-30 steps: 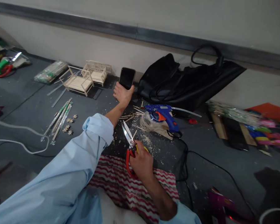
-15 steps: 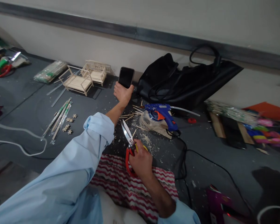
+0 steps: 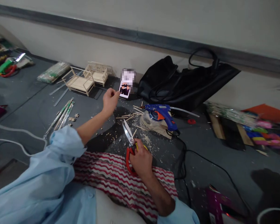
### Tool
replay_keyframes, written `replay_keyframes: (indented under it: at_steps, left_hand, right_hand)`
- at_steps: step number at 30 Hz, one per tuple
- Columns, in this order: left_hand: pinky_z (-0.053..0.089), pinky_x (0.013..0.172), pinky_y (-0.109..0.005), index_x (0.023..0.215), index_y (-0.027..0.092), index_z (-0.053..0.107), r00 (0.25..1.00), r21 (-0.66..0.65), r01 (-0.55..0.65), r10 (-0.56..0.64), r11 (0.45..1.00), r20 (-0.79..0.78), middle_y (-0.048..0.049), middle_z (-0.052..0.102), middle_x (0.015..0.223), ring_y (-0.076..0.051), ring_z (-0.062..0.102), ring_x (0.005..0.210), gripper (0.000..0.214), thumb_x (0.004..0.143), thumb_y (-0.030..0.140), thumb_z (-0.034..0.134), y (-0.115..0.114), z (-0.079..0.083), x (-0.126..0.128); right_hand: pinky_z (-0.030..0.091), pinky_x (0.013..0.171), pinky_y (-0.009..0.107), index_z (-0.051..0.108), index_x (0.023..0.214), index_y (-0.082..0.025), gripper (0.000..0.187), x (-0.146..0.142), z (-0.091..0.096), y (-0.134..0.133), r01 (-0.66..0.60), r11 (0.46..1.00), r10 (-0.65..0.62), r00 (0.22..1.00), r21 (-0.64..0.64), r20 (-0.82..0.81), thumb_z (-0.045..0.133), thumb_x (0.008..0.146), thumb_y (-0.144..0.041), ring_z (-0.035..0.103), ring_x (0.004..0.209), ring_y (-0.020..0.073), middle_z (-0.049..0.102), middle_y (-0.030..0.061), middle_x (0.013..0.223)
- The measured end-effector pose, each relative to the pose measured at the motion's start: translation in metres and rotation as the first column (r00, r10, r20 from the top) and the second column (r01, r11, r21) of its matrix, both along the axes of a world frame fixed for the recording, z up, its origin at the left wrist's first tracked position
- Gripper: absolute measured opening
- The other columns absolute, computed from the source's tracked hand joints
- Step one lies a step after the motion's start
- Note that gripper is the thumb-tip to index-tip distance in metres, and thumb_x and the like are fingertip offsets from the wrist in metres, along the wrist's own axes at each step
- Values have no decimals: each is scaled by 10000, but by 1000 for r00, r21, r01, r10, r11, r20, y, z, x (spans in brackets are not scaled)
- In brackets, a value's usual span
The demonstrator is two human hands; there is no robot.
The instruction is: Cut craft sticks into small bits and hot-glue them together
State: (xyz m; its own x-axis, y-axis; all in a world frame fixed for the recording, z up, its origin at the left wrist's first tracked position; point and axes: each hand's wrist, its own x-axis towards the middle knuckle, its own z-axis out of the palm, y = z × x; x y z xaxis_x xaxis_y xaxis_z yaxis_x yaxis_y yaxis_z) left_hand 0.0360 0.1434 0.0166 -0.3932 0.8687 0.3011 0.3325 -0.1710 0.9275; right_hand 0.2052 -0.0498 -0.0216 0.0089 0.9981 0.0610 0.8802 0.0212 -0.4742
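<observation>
My left hand (image 3: 110,101) hangs just left of the phone (image 3: 124,88), its fingers curled with no object showing in them. Whether a fingertip touches the phone's edge I cannot tell. The phone leans upright against the wall, its screen lit with a picture, part of it blurred out. In my right hand (image 3: 142,158) are scissors (image 3: 128,133) with a red and a yellow handle loop, the blades slightly apart and pointing away from me. Thin wooden sticks (image 3: 128,117) and small wood chips lie around the blade tips.
A blue glue gun (image 3: 162,112) rests on a clear tape roll, its black cord (image 3: 207,157) trailing right. Behind it slumps a black bag (image 3: 184,82). Two small stick-built furniture models (image 3: 80,84) stand at left, near wrapped sticks (image 3: 62,115). A striped cloth (image 3: 100,169) lies before me.
My left hand has let go of the phone and drawn back to the left. The phone's screen has gone from dark to lit. The right hand with the scissors has stayed put.
</observation>
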Motion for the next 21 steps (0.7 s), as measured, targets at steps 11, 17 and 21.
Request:
replay_keyframes:
  at_steps: [11,17,21]
  left_hand:
    - [308,505,-265,635,228,374,780,-229,471,-523,852,-344,46,406,554,-120,362,506,176,753,179,495,-132,-14,-24]
    - [399,838,-444,1066,217,613,467,-297,473,-521,830,-714,-112,702,1006,-289,542,991,273,837,271,475,-70,-31,-37]
    - [343,900,-497,1066,208,629,412,-272,442,-463,855,-785,-127,625,1314,-328,472,1176,281,886,322,446,-36,-31,-41]
  right_hand:
    - [380,591,244,614,1102,-199,346,2,2,1,-13,1000,14,1000,-8,8,554,761,-208,658,665,174,709,9,729]
    - [369,585,245,615,1114,-201,365,3,4,0,-13,1000,13,1000,-6,7,559,754,-190,655,659,178,718,14,726]
    - [356,577,240,621,1100,-202,356,3,2,0,-6,1000,6,1000,-7,5,561,749,-184,648,641,172,702,0,687]
